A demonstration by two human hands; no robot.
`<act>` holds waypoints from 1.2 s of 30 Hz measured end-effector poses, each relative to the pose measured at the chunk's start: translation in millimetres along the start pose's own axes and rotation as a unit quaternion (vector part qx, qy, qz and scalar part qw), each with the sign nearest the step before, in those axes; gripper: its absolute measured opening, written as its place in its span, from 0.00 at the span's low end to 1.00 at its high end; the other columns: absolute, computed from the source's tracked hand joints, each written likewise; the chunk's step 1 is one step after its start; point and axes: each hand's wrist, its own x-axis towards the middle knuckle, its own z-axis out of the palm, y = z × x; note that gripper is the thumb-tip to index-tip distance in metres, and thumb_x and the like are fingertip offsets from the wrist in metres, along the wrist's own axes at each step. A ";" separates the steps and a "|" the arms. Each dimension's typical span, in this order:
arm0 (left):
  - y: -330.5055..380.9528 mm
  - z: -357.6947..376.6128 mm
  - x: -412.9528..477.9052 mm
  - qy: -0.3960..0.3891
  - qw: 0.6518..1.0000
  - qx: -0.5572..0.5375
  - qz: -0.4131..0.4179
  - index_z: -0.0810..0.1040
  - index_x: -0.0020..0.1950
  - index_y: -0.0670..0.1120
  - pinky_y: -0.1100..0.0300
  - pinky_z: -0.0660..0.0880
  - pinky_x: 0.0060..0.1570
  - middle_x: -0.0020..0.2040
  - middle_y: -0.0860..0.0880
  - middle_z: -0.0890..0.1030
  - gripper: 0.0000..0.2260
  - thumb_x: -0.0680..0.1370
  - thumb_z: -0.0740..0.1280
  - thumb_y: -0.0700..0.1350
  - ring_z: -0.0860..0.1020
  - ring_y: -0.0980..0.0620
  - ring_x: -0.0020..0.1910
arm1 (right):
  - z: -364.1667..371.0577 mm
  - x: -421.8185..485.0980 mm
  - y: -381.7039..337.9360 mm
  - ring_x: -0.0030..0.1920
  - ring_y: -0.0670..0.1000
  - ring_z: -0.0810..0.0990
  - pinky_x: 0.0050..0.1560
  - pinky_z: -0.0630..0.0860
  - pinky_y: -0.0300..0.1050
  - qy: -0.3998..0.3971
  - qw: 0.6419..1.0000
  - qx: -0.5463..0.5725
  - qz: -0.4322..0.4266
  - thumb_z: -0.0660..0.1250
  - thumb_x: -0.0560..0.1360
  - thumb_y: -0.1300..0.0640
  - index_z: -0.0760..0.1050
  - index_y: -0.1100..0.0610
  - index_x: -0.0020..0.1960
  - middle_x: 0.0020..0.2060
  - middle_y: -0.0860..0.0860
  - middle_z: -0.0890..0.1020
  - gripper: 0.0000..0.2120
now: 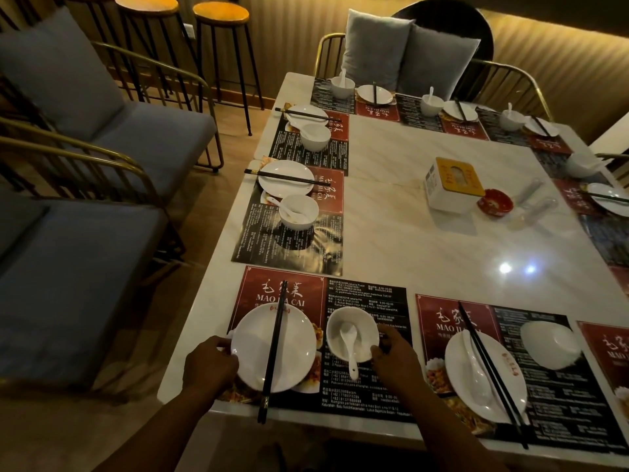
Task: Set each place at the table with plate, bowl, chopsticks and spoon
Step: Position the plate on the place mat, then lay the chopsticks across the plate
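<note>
While left hand (211,364) grips plate (255,349) rim | right hand (394,356) holds bowl (366,321) edge

Single head-worn view, wide-angle. Looks forward and down from over the near edge of the table (391,206), close to its near-left corner. Nearest, low in frame: left hand (211,364) gripping plate (255,349) rim, right hand (394,359) holding bowl (362,321). Takes in the far edge at top, right edge cut off at frame side.
</note>
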 end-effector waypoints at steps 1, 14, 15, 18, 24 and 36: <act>-0.1 -0.1 0.2 -0.001 1.000 0.002 -0.001 0.80 0.58 0.47 0.51 0.81 0.44 0.52 0.46 0.84 0.15 0.72 0.75 0.44 0.80 0.48 0.45 | 0.0 0.0 0.3 0.48 0.44 0.78 0.39 0.71 0.35 0.000 1.000 0.002 -0.001 0.67 0.77 0.61 0.72 0.47 0.66 0.54 0.48 0.81 0.19; 43.4 -0.9 1.9 0.074 0.989 0.052 0.115 0.80 0.59 0.46 0.55 0.75 0.46 0.50 0.47 0.81 0.14 0.73 0.71 0.42 0.79 0.46 0.48 | -27.7 -11.2 13.0 0.47 0.42 0.80 0.46 0.80 0.42 -0.046 0.999 -0.013 0.006 0.68 0.77 0.55 0.75 0.46 0.60 0.51 0.45 0.82 0.13; 55.6 2.2 0.4 0.076 0.987 0.043 0.135 0.80 0.58 0.47 0.56 0.74 0.46 0.48 0.49 0.80 0.13 0.74 0.71 0.42 0.79 0.48 0.47 | -35.5 -13.1 17.1 0.48 0.41 0.80 0.46 0.79 0.39 -0.056 0.998 -0.025 0.007 0.68 0.77 0.53 0.76 0.46 0.60 0.50 0.44 0.81 0.12; 97.9 17.4 -9.8 0.066 0.979 0.000 0.191 0.80 0.54 0.50 0.60 0.71 0.42 0.45 0.54 0.77 0.09 0.75 0.71 0.42 0.77 0.53 0.43 | -65.6 -16.7 29.0 0.49 0.39 0.79 0.42 0.75 0.32 -0.069 0.996 -0.052 0.004 0.68 0.77 0.50 0.77 0.45 0.58 0.51 0.42 0.81 0.10; 178.8 63.9 -33.9 -0.012 0.954 -0.056 0.294 0.81 0.47 0.53 0.61 0.76 0.37 0.40 0.56 0.82 0.03 0.76 0.70 0.45 0.79 0.60 0.39 | -147.3 -12.2 60.7 0.48 0.41 0.81 0.51 0.77 0.41 0.005 0.995 -0.100 -0.006 0.68 0.76 0.51 0.78 0.45 0.55 0.46 0.41 0.83 0.08; 275.6 221.9 -118.0 -0.076 0.959 0.040 0.271 0.81 0.53 0.52 0.66 0.71 0.40 0.44 0.56 0.80 0.08 0.75 0.71 0.43 0.79 0.58 0.42 | -240.9 48.0 175.6 0.43 0.40 0.77 0.42 0.74 0.35 0.004 0.993 -0.121 0.009 0.72 0.75 0.54 0.75 0.47 0.50 0.45 0.44 0.80 0.06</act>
